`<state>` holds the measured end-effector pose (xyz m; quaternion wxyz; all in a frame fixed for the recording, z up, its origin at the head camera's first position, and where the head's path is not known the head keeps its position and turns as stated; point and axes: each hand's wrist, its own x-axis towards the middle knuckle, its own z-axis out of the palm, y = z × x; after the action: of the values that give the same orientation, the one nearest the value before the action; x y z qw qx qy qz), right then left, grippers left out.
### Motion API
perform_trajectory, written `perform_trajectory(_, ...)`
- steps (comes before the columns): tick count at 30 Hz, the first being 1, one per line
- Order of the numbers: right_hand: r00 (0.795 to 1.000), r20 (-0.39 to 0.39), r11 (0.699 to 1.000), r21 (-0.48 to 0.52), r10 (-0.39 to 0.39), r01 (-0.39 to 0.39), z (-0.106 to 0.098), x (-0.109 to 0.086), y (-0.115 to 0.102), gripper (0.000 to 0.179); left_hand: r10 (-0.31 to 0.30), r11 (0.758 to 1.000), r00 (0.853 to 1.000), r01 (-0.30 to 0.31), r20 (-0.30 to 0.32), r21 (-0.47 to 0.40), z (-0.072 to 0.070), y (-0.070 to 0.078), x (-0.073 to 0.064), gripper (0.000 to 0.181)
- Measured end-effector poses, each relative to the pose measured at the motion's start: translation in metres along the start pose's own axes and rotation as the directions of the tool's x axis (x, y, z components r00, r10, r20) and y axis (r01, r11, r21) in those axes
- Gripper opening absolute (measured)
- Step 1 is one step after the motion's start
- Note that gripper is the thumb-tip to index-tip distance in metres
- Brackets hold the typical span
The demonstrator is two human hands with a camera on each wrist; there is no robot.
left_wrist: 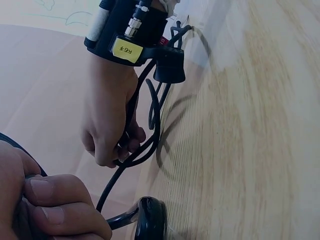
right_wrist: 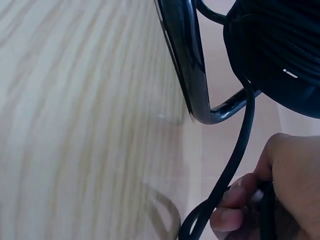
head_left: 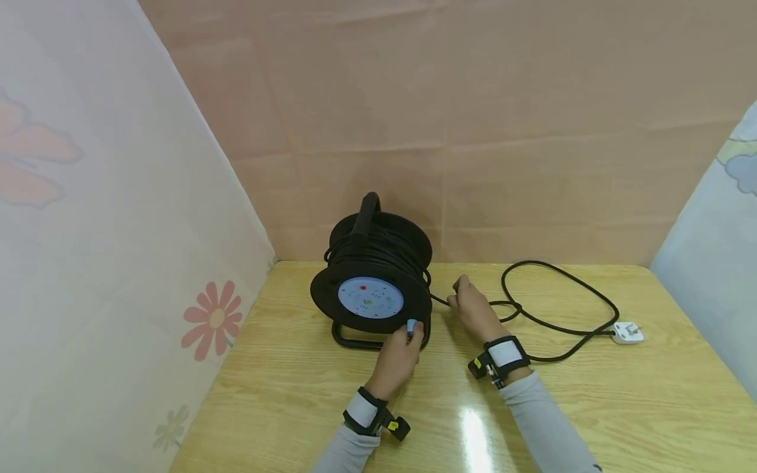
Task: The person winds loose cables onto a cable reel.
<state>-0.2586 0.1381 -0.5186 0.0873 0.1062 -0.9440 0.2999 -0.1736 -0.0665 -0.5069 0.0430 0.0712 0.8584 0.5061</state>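
A black cable reel (head_left: 343, 286) stands on its tubular frame, wound with black cable. Its front disc carries a pale round socket panel (head_left: 370, 297) with a red dot. My left hand (head_left: 397, 358) pinches the light-blue knob (head_left: 411, 324) at the lower right of that disc; in the left wrist view its fingers (left_wrist: 60, 192) are curled and hide the knob. Just right of the reel, my right hand (head_left: 473, 312) grips the cable (right_wrist: 243, 132) that runs off the drum. Beyond that hand, slack cable (head_left: 562, 270) loops over the table to a white plug (head_left: 627, 332).
The wooden table (head_left: 284, 407) meets a brown papered wall (head_left: 503, 151) close behind the reel. A white flowered sheet (head_left: 148, 197) rises along the left edge, and another printed sheet (head_left: 710, 249) stands at the right. The reel's carrying handle (head_left: 365, 220) points up.
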Motion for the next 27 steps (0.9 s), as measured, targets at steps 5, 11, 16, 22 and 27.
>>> perform_trajectory(5, 0.997, -0.044, 0.997, 0.045, 0.062, -0.06, -0.0015, -0.0036, -0.0014, 0.025, 0.012, 1.0, 1.0, -0.012, -0.004, 0.016, 0.0001, 0.0005, -0.0006, 0.052)
perform_trajectory(11, 0.987, -0.104, 0.992, 0.006, 0.127, -0.127, 0.001, -0.0068, -0.0026, 0.028, 0.012, 1.0, 1.0, -0.012, -0.005, 0.015, 0.0005, -0.0024, 0.0001, 0.053)
perform_trajectory(16, 0.974, -0.201, 0.994, 0.03, 0.107, -0.103, 0.0041, -0.007, -0.0008, 0.022, 0.015, 1.0, 1.0, -0.015, -0.01, 0.021, 0.0006, -0.0053, 0.0008, 0.053)
perform_trajectory(22, 0.952, -0.293, 0.992, 0.111, 0.094, -0.064, 0.0028, -0.0069, -0.0011, 0.024, 0.021, 1.0, 1.0, -0.021, -0.004, 0.006, -0.0013, -0.0061, 0.0003, 0.052)
perform_trajectory(27, 0.936, -0.335, 0.985, 0.164, 0.105, -0.052, -0.0014, -0.0072, -0.001, 0.026, 0.012, 1.0, 1.0, -0.011, -0.005, 0.013, -0.0027, -0.0068, 0.0003, 0.052)
